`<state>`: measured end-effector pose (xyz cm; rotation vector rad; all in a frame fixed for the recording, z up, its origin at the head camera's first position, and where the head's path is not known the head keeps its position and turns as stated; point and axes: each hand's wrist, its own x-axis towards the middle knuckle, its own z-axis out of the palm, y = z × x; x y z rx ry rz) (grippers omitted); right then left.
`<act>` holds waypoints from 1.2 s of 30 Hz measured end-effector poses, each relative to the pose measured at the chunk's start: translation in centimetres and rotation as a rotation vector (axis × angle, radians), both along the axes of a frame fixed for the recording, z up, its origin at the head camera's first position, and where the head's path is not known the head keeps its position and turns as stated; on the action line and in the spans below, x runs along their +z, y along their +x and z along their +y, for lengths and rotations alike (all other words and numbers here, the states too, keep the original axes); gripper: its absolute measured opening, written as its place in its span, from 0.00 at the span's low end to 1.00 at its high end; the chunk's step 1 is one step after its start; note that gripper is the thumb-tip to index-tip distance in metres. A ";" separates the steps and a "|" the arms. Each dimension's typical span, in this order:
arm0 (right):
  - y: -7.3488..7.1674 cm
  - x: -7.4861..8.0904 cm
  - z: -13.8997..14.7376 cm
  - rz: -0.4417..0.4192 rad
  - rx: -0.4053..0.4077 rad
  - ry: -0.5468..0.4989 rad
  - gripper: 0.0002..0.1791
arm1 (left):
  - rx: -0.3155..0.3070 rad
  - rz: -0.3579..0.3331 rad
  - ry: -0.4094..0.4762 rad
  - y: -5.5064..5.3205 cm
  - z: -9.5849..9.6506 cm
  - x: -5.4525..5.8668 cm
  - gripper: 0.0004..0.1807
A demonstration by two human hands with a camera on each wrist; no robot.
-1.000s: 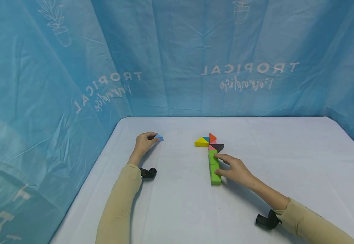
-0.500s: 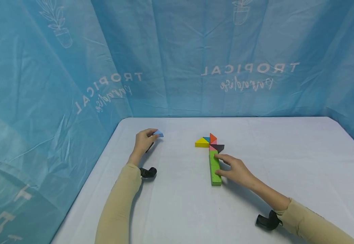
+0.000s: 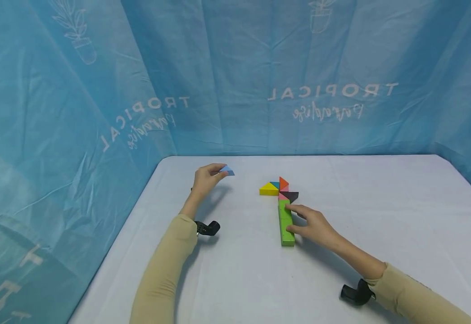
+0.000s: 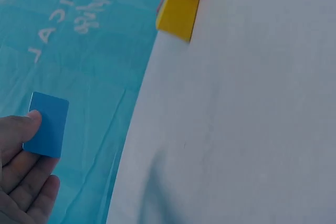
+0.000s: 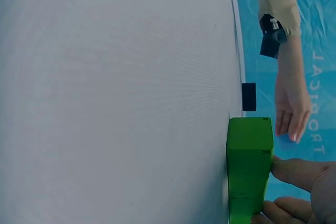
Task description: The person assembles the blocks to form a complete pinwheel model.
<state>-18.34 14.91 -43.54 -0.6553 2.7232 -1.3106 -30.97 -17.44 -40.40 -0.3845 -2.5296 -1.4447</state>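
My left hand [image 3: 205, 180] pinches a light blue triangular block [image 3: 227, 170] between thumb and fingers, held above the table. The left wrist view shows the flat blue side of that block [image 4: 47, 124]. My right hand [image 3: 314, 226] touches two green blocks [image 3: 286, 225] laid end to end, thumb and fingertips resting along their right side. At their far end sits a pinwheel of triangular blocks: yellow [image 3: 269, 189], blue [image 3: 275, 184], orange [image 3: 283, 183], pink [image 3: 282, 196] and black [image 3: 292, 195].
A white-covered table [image 3: 235, 274] lies under everything. Blue printed cloth [image 3: 235, 67] hangs behind and at the sides. A dark block [image 5: 249, 96] stands on the table, mostly hidden by my left arm in the head view. Each wrist carries a black camera [image 3: 208, 228].
My left hand has risen off the table with the blue triangular block and shifted to the right and away. The right hand and the block figure have stayed in place.
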 end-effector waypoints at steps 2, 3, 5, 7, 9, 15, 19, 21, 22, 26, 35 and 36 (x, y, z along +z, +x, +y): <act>0.0 0.1 0.0 0.000 0.000 0.003 0.34 | -0.026 -0.001 -0.005 0.1 1.1 0.0 0.20; 0.1 0.1 0.1 -0.002 -0.002 0.002 0.34 | -0.038 -0.001 -0.006 0.2 1.7 0.0 0.21; 0.1 0.2 0.1 -0.006 -0.004 -0.001 0.34 | -0.065 -0.002 -0.008 0.4 2.8 0.0 0.21; 0.1 0.2 0.0 -0.004 -0.002 -0.002 0.34 | -0.089 -0.004 -0.010 0.6 4.0 0.0 0.20; 0.2 0.2 0.0 -0.008 -0.007 0.000 0.34 | -0.110 -0.002 -0.012 0.9 5.1 0.0 0.20; 0.1 0.1 -0.2 -0.020 -0.015 0.009 0.34 | -0.125 0.019 -0.015 1.3 8.0 0.0 0.17; 0.1 0.1 -0.3 -0.011 -0.009 0.015 0.34 | -0.113 0.030 -0.041 1.5 9.0 -0.5 0.16; 0.1 0.1 -0.2 -0.008 -0.006 0.015 0.34 | -0.110 0.036 -0.053 1.7 9.4 -0.8 0.16; 0.1 0.1 -0.2 -0.007 -0.005 0.015 0.34 | -0.110 0.038 -0.054 1.8 9.5 -0.9 0.16; 0.0 0.2 -0.2 -0.007 -0.008 0.016 0.34 | -0.093 0.034 -0.067 2.4 10.0 -1.4 0.15; 0.1 0.1 -0.1 0.025 -0.014 0.025 0.34 | -0.040 -0.024 -0.085 3.9 10.8 -3.2 0.14; 0.0 0.1 -0.1 0.028 -0.011 0.028 0.34 | -0.032 -0.033 -0.088 4.0 10.9 -3.4 0.14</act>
